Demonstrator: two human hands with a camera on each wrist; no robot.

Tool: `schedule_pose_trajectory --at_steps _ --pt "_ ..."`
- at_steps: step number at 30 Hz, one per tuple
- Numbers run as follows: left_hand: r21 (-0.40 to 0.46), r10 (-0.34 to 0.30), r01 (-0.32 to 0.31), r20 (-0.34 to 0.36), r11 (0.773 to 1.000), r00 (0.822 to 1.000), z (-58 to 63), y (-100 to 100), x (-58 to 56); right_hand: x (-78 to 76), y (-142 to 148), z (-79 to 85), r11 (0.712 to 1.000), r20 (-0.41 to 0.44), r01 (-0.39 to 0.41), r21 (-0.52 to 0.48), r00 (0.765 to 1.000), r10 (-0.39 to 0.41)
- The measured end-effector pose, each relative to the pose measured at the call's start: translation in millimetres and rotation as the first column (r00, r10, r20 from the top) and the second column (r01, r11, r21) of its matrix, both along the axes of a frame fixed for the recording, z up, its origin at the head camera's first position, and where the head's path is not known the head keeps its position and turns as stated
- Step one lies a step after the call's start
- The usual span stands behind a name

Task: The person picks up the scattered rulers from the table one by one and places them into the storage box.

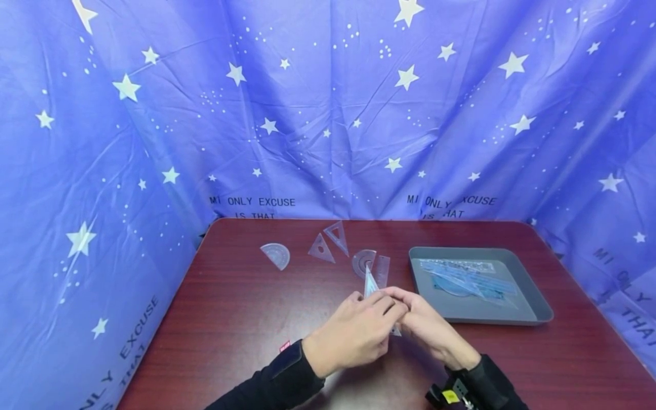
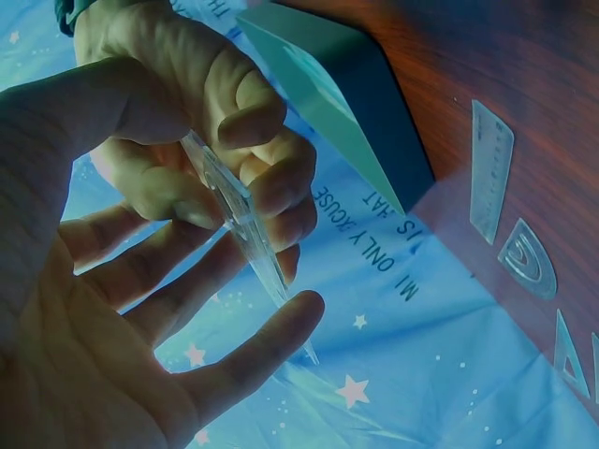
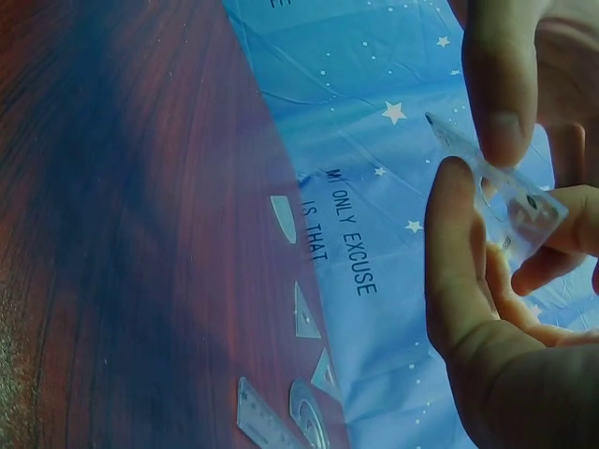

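Both hands meet over the front middle of the table around clear set squares (image 1: 370, 282), edge-on and layered like a small stack in the left wrist view. My left hand (image 1: 359, 324) pinches them, thumb on one face, other fingers spread behind. From the other side my right hand (image 1: 430, 327) grips the same pieces with thumb and curled fingers. The right wrist view shows a triangular face with a round hole (image 3: 491, 192) between the fingers. Just beyond the hands lie a clear protractor (image 1: 363, 261) and a short clear ruler (image 1: 381, 270).
A grey tray (image 1: 482, 314) on the right holds several bluish clear rulers and set squares (image 1: 466, 279). Farther back lie two clear set squares (image 1: 320, 250), with another protractor (image 1: 278, 255) to their left. A starry blue curtain (image 1: 328, 114) hangs behind the table (image 1: 220, 319).
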State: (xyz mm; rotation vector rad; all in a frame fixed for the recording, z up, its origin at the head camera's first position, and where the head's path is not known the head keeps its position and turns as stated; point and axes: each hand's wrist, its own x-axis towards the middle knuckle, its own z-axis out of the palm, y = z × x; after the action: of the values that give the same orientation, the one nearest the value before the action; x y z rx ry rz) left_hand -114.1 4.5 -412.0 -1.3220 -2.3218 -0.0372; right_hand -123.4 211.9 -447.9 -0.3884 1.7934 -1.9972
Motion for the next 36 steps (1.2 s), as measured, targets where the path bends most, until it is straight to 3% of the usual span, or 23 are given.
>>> schedule_pose_trajectory --at_steps 10,24,29,36 --pt "0.015 0.007 -0.007 -0.029 1.0 1.0 -1.8 2 -0.4 -1.9 -1 2.0 0.998 -0.03 0.029 0.062 0.999 -0.027" --pt "0.092 -0.069 0.067 0.016 0.994 0.998 4.6 -2 -4.6 -7.7 13 14.2 0.993 -0.061 0.032 0.113 0.998 -0.025" --pt "0.093 -0.004 0.002 0.023 0.996 1.0 9.8 -6 -4.5 -14.4 24 19.4 0.982 -0.146 0.056 0.181 0.989 -0.029" --pt "0.102 0.131 -0.145 0.133 0.984 0.982 11.0 -19 -4.6 -23.7 39 29.5 0.931 -0.196 0.147 0.333 0.977 -0.085"
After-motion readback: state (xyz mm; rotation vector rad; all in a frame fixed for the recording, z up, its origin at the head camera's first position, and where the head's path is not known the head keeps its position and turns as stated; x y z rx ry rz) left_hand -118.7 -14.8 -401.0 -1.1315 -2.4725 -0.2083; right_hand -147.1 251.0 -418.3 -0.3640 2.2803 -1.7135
